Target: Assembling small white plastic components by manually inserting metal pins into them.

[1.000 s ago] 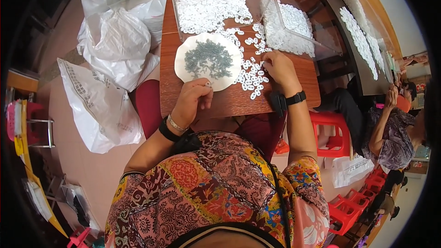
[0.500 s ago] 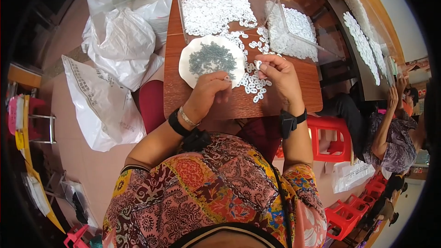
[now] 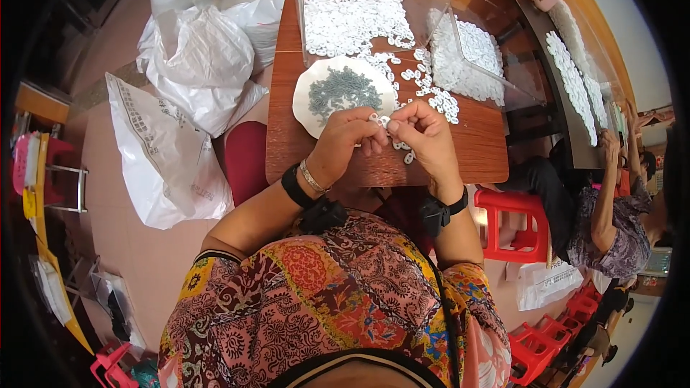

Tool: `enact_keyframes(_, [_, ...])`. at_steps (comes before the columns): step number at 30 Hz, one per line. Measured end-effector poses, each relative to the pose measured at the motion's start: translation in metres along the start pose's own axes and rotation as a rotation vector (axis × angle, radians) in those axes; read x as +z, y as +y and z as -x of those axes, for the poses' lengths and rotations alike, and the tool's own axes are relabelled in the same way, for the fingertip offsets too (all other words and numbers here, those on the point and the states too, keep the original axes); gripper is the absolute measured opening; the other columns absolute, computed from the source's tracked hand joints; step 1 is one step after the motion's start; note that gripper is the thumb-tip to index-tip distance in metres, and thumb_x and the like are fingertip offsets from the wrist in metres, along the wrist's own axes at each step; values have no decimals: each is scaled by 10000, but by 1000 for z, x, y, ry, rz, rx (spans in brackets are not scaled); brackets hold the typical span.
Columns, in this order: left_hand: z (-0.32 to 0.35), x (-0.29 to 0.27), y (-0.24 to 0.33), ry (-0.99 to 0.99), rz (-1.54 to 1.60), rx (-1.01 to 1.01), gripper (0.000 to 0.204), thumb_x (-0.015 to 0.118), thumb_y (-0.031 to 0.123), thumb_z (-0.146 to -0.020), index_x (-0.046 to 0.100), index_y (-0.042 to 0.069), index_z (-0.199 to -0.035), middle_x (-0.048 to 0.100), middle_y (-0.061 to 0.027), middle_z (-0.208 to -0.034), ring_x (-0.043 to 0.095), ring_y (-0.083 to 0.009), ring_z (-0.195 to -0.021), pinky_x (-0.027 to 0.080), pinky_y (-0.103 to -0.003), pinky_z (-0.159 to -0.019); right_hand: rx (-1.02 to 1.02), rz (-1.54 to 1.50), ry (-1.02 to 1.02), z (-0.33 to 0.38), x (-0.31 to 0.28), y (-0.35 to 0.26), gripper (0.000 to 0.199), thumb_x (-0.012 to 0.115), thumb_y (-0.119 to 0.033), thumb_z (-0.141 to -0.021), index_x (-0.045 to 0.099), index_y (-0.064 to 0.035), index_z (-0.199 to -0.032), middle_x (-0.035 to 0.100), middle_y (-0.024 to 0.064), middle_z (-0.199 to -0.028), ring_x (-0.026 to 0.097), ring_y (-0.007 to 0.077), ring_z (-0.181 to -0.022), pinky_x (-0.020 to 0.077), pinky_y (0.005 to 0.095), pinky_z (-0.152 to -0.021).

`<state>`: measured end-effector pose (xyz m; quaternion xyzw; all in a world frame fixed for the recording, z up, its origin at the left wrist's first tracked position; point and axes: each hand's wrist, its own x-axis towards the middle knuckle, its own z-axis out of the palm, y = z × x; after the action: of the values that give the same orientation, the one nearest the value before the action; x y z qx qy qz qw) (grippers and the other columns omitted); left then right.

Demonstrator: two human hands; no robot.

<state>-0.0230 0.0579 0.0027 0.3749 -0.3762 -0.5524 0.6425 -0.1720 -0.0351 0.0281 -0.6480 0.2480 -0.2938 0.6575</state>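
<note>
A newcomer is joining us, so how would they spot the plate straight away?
Find the reddish-brown wooden table. On its left half sits a pale, round plate with a wavy rim. Unlike the white pieces heaped beyond it, it holds a spread of small grey-green bits.

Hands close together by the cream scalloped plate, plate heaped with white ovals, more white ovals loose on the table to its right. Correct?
Not the heap: the head view shows the cream scalloped plate heaped with small grey-green bits. The rest holds: left hand and right hand close together by it, white ovals loose on the table to its right.
</note>
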Motion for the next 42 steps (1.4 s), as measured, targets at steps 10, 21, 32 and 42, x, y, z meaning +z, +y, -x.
enact_keyframes(10, [0, 7, 4, 72, -81, -59, 228, 486, 212, -857, 564, 50, -715, 503, 11, -593, 474, -65, -501, 344, -196, -451, 48, -84, 99, -4, 2, -9, 145, 616, -42, -839, 641, 2, -975, 610, 5, -733, 537, 52, -640, 433, 179, -596])
enact_keyframes(21, [2, 6, 0, 64, -145, -76, 229, 499, 220, -850, 575, 45, -723, 499, 19, -598, 463, -59, -506, 337, -197, -464, 22, 31, 57, 0, 0, -4, 142, 632, -59, -838, 651, -11, -970, 601, -28, -711, 513, 19, -630, 380, 158, -534])
enact_keyframes(32, [4, 1, -4, 45, -33, -57, 237, 452, 206, -877, 555, 44, -738, 540, -10, -643, 497, -76, -553, 369, -201, -504, -18, 128, 6, 7, 5, -7, 180, 626, -31, -837, 651, -13, -1014, 600, -32, -770, 521, 20, -700, 391, 154, -615])
enact_keyframes(42, [5, -2, -3, -3, 150, -5, 210, 447, 149, -873, 557, 42, -729, 551, -25, -658, 512, -91, -567, 405, -209, -530, -115, 285, -148, 9, 2, -15, 261, 620, 11, -819, 636, -9, -1079, 586, 17, -893, 545, 57, -772, 436, 204, -703])
